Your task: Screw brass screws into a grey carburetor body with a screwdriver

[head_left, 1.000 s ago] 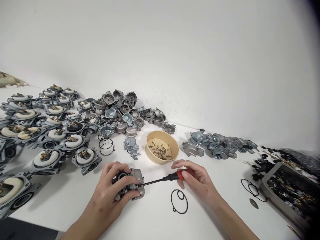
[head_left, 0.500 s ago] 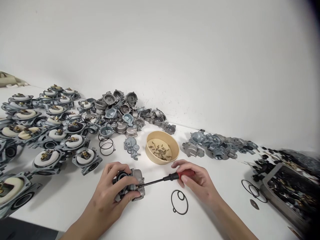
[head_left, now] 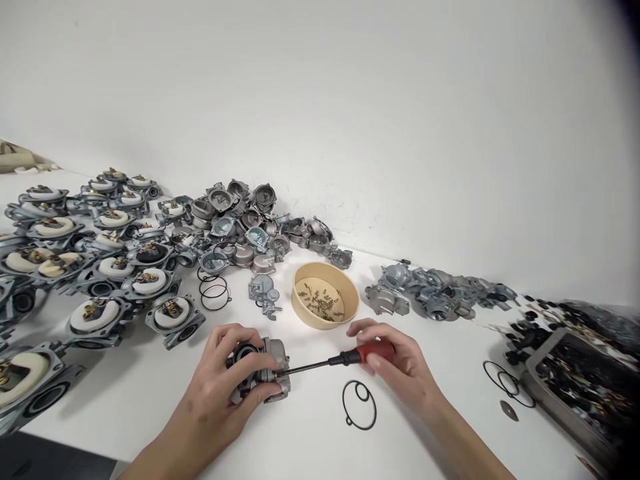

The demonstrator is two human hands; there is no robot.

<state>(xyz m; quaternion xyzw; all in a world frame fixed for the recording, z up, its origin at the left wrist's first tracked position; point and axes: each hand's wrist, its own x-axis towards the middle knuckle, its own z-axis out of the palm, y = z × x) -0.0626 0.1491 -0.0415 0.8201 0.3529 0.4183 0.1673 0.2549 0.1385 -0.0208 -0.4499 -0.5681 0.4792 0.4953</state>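
A grey metal carburetor (head_left: pixel 276 350) lies on its side on the white table, with my left hand (head_left: pixel 233 380) wrapped round it. My right hand (head_left: pixel 400 363) grips the red handle of a screwdriver (head_left: pixel 320 363) that has a black collar and a dark shaft. The shaft points left, and its tip meets the carburetor's side near my left fingertips; the screw under it is too small to make out. Below the shaft, a large black rubber gasket ring (head_left: pixel 345 410) lies flat with a small O-ring (head_left: pixel 362 392) inside it.
Just beyond my hands stands a yellow round bowl (head_left: pixel 297 313) of small screws. Carburetor bodies with white floats (head_left: pixel 95 315) cover the left. Metal float bowls (head_left: pixel 243 255) are heaped behind, metal covers (head_left: pixel 440 290) at the right. A grey tray (head_left: pixel 563 413) of small parts sits far right.
The screwdriver and my right hand have shifted slightly to the right. My left hand and the carburetor have stayed in place.
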